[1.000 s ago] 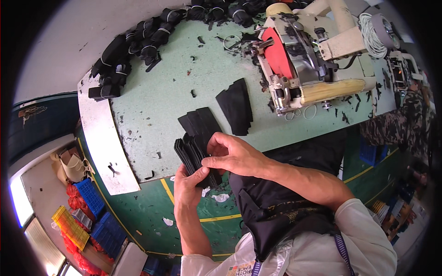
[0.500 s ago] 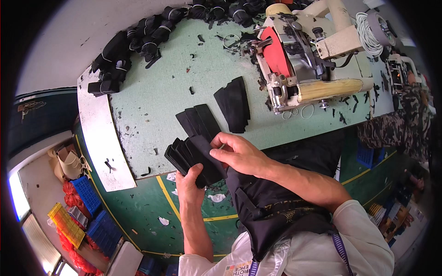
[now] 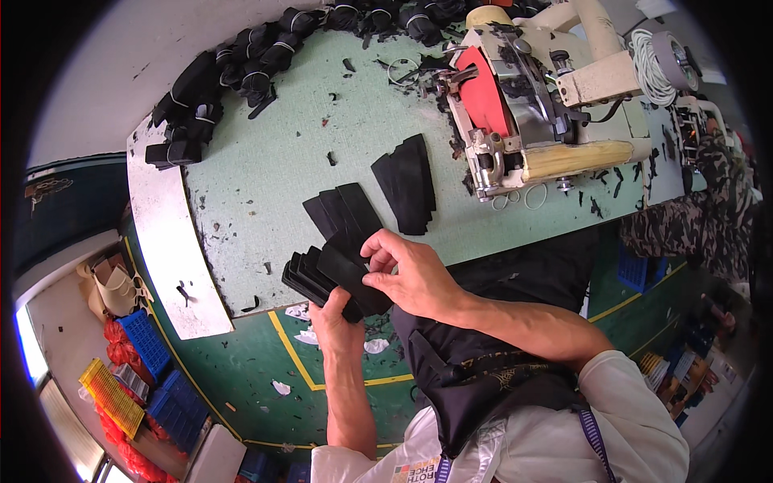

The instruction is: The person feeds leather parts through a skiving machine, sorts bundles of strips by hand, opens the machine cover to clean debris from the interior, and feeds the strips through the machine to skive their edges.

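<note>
My left hand (image 3: 336,315) is closed round the lower end of a fanned stack of black fabric pieces (image 3: 326,278), its thumb pressed on top. At the stack's right edge is my right hand (image 3: 415,278), its fingers loosely curled and the thumb apart from them. No piece shows between those fingertips, though the dark cloth behind makes contact hard to judge. Just beyond the stack, a fanned group of black pieces (image 3: 344,211) lies on the pale green table (image 3: 266,185). Another fanned group (image 3: 407,185) lies to its right.
A cream machine (image 3: 564,113) with a red plate (image 3: 481,97) occupies the table's right side. Tied black bundles (image 3: 256,83) line the far left edge. Dark scraps are scattered about. Blue crates (image 3: 145,342) stand at the left. A person in camouflage clothing (image 3: 700,193) is at far right.
My right hand's fingers have drawn back slightly from the stack's top piece and curled, with the thumb now separate. My left hand keeps its grip, and the stack has shifted slightly left.
</note>
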A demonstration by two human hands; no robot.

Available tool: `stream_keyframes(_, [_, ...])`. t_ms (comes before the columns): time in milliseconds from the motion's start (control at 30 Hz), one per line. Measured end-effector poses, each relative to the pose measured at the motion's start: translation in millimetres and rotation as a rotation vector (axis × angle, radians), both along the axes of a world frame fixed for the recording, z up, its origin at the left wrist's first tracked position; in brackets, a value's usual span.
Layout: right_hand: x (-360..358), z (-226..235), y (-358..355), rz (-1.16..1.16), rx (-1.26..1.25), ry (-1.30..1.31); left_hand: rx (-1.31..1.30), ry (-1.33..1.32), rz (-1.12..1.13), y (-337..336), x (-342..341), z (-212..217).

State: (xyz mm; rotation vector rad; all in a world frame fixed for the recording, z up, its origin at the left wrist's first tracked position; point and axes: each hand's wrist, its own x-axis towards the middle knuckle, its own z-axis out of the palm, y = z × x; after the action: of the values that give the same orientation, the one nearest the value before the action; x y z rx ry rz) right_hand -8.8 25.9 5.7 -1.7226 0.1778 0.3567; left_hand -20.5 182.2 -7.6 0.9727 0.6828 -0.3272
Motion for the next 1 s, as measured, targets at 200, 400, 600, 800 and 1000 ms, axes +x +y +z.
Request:
stream_keyframes(200, [-3.0,-2.9,2.0,0.034,0.016,0.056,0.033,-0.025,0.034,-0.6,0.7,-4.5])
stream_keyframes(400, [-6.9,-5.8,8.3,0.003,-0.103,-0.123,0.170,-0.055,0.027,-5.0,-0.5,1.0])
stream_keyframes(600, [-5.9,-7.2,-7.3,0.042,-0.006,0.137,0.240,-0.024,0.003,-10.0,1.4,2.9])
stream_keyframes(800, [-5.8,-8.4,-29.6,-0.084,0.050,0.163,0.169,0.023,0.049,-17.8,10.4,-0.3])
stream_keyframes(1000, [16.2,-15.0,-58.5,-0.352,0.112,-0.014,0.105,0.017,0.017,-14.6,14.9,2.3])
